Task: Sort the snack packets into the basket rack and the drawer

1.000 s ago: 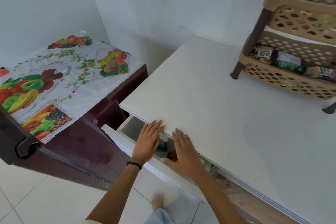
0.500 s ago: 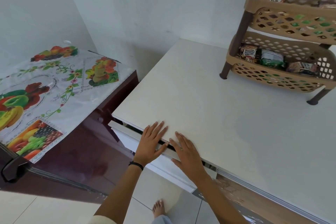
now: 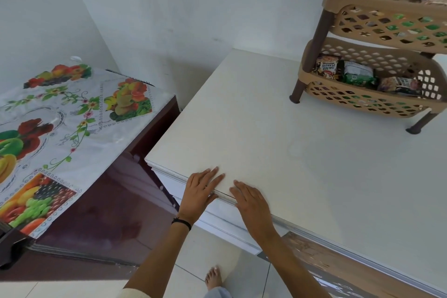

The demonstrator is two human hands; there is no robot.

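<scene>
The white drawer under the table's front edge is pushed in, its front flush below the tabletop. My left hand and my right hand lie flat, fingers apart, over the table edge above the drawer, holding nothing. A tan two-tier basket rack stands at the back right of the table. Its lower basket holds a salted-peanuts packet, a green and white packet and another packet. The upper basket holds packets, partly hidden by its wall.
The white table spreads out in front of me. A dark maroon cabinet with a fruit-print cover stands close on the left. White walls are behind. My bare foot is on the tiled floor below.
The drawer was open a second ago with packets visible inside; both hands have pushed it shut. The view has lifted toward the rack.
</scene>
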